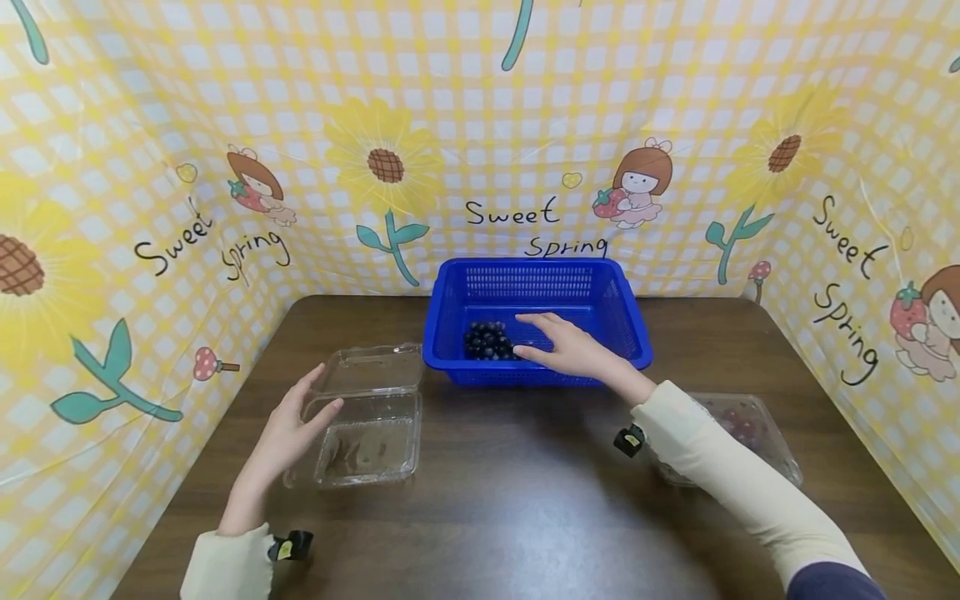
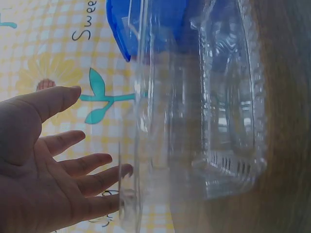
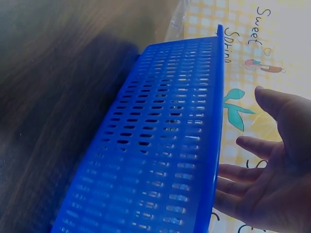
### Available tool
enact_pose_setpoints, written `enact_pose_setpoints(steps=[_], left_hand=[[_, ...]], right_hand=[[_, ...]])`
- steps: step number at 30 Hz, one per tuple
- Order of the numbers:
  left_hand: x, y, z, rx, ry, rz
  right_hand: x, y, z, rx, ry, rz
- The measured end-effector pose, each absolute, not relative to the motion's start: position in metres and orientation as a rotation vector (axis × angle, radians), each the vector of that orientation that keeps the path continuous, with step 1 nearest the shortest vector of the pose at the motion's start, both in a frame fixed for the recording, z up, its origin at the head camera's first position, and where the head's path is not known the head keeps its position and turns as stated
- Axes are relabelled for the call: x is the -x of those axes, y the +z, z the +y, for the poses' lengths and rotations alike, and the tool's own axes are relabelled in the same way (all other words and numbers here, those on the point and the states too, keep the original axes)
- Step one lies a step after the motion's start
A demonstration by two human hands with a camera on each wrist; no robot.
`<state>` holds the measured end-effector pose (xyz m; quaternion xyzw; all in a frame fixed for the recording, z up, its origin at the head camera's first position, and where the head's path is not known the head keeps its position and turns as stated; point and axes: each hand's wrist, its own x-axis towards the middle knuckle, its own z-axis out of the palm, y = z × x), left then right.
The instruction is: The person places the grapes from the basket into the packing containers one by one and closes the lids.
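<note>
A blue plastic basket stands at the back of the table, with a pile of dark round berries, likely blueberries, in its left part. My right hand hovers over the basket beside the berries, fingers spread and holding nothing. In the right wrist view its fingertips are partly hidden behind the basket rim. Left of the basket lies a clear plastic clamshell box, its lid folded back. My left hand is at the box's left side, fingers spread; whether it touches the lid I cannot tell.
A second clear plastic box with reddish fruit lies at the right, partly behind my right forearm. A yellow checked cloth surrounds the brown table at the back and sides.
</note>
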<state>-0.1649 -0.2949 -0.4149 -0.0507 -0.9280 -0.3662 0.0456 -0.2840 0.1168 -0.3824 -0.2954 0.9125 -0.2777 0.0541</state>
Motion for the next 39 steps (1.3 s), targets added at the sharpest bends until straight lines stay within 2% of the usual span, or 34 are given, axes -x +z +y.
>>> enact_pose_setpoints(steps=[17, 39], left_hand=[[0.174, -0.429, -0.322, 0.016, -1.163, -2.907], [0.187, -0.444, -0.328, 0.026, -1.203, -2.879]], right_hand=[[0.284, -0.387, 0.102, 0.846, -0.780, 2.746], [0.300, -0.392, 0.087, 0.825, -0.711, 2.779]])
